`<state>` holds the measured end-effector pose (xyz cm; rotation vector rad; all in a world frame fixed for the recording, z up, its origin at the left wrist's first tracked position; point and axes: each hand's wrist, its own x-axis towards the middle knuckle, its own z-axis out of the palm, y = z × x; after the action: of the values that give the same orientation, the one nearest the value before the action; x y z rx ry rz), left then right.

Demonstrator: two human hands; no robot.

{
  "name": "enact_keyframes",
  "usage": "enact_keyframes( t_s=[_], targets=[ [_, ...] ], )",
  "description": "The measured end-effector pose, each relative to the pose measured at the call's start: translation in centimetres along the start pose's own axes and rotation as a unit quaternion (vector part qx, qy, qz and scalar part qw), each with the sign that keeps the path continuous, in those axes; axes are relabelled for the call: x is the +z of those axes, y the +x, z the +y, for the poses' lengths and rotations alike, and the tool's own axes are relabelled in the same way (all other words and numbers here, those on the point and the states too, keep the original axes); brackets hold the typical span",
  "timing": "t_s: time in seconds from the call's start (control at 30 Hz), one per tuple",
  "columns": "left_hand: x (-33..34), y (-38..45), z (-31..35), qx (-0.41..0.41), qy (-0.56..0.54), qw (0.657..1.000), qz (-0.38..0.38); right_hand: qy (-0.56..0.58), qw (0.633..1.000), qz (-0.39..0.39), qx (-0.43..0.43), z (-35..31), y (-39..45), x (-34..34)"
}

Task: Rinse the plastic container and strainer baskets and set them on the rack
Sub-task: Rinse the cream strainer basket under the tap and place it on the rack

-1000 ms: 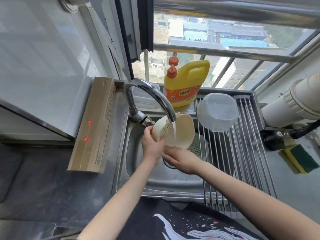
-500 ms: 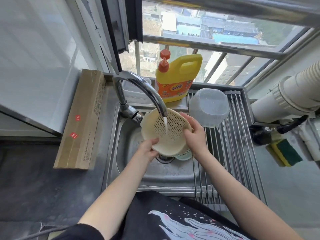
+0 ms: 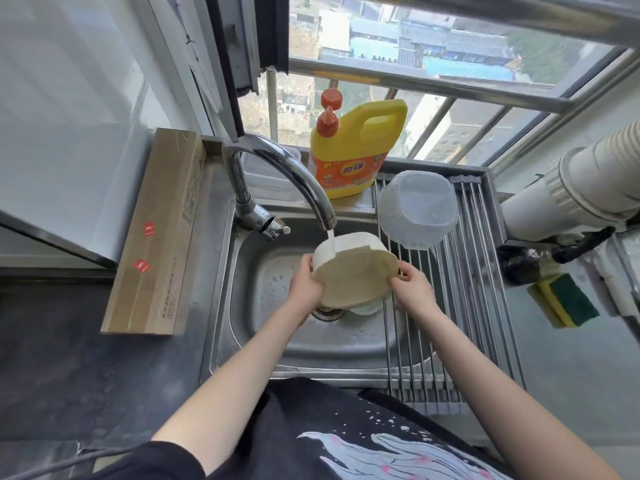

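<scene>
Rinsing cream strainer basket (image 3: pixel 349 271) under the tap (image 3: pixel 294 181), held over the sink (image 3: pixel 263 344): left hand (image 3: pixel 306 287) and right hand (image 3: pixel 412 289) both grasping its rim. Rack (image 3: pixel 485 306) lies just right, so right hand is nearer. Plastic container (image 3: pixel 417 209) already inverted there.

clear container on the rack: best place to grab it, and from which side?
By its side walls, from above. The clear container sits upside down on the roll-up rack, rim down against the bars, so the rim is not free; the rounded base faces up, and nothing on the rack stands close beside it.
</scene>
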<state>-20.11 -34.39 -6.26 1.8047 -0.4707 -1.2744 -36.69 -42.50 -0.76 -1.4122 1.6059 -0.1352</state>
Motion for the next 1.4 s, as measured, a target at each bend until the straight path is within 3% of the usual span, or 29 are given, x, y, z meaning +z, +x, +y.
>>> enact_keyframes(
  t_s=[0.1,0.2,0.3,0.37,0.53,0.57,0.63,0.7,0.73,0.77,0.83,0.9,0.93,1.07,1.27,1.4],
  targets=[
    [-0.2,-0.2,-0.4,0.116,0.059,0.991,0.031,0.158,0.985,-0.026,0.068,-0.9,0.2,0.5],
    [-0.7,-1.4,-0.7,0.219,0.15,0.958,0.106,0.284,0.953,-0.04,0.102,-1.8,0.0,0.5],
    [-1.6,-2.4,-1.0,0.282,0.199,0.93,0.122,0.427,0.874,-0.083,0.217,-2.9,-0.1,0.7],
    [-2.0,-2.6,-1.3,0.312,0.25,0.909,0.113,0.463,0.832,-0.122,0.28,-3.6,0.0,1.0],
    [-2.9,-3.0,-1.5,0.364,0.29,0.876,0.128,0.406,0.85,-0.108,0.318,-4.5,0.7,2.6],
    [-3.1,-3.2,-1.5,0.358,0.272,0.883,0.137,0.392,0.858,-0.105,0.314,-4.6,0.8,2.9],
    [-3.2,-3.5,-1.1,0.284,0.168,0.929,0.168,0.388,0.862,-0.102,0.309,-4.7,1.3,3.8],
    [-3.4,-3.7,-0.4,0.133,-0.017,0.975,0.177,0.421,0.848,-0.093,0.309,-4.6,1.5,4.6],
    [-3.6,-3.7,-0.1,0.041,-0.114,0.981,0.154,0.434,0.843,-0.093,0.304,-4.4,1.7,5.0],
    [-3.8,-3.8,-0.1,-0.042,-0.202,0.973,0.104,0.448,0.84,-0.09,0.292,-4.2,1.9,5.4],
    [-4.2,-3.6,-0.3,-0.156,-0.358,0.921,-0.002,0.462,0.841,-0.084,0.269,-3.4,2.6,6.4],
    [-4.4,-3.3,-0.9,-0.191,-0.472,0.86,-0.043,0.444,0.855,-0.094,0.25,-2.6,2.7,7.1],
    [-4.3,-3.0,-1.1,-0.194,-0.494,0.847,-0.039,0.434,0.862,-0.094,0.245,-2.3,2.5,7.2],
    [-3.8,-2.1,-1.2,-0.204,-0.441,0.874,0.022,0.426,0.866,-0.123,0.23,-1.7,1.5,7.1],
    [-5.5,-1.1,0.2,-0.099,-0.274,0.95,0.115,0.352,0.919,-0.117,0.136,-3.1,1.5,7.6],
    [-5.6,-0.9,1.5,-0.038,-0.173,0.973,0.146,0.385,0.909,-0.103,0.125,-4.0,1.7,7.7]
  ],
)
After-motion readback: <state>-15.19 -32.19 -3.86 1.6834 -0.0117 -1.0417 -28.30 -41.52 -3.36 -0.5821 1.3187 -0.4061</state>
